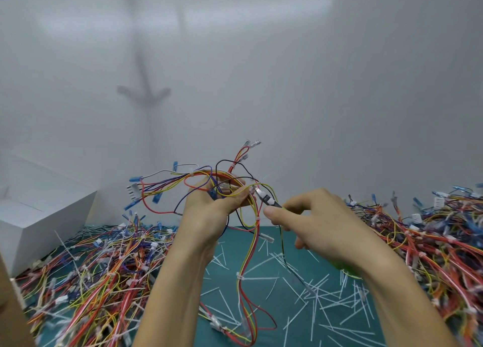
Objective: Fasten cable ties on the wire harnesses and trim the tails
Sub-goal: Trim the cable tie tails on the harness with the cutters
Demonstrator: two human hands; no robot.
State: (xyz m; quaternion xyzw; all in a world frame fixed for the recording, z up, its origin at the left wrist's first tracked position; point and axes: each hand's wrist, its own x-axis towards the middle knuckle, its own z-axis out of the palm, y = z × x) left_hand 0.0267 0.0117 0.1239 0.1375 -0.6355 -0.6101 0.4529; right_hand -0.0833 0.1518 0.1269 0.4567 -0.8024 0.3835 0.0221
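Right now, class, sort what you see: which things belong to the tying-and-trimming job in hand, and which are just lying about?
In use: held harness, in the left hand; cutters, in the right hand, tip near the harness.
Lying about: cut tails on the green mat; left harness pile; right harness pile; white box, far left.

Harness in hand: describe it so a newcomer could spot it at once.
Start at the green mat between the two heaps of wires. Above its middle the left hand grips one harness. Unlike the rest, it is lifted into the air, with its red and yellow strands trailing down to the mat.
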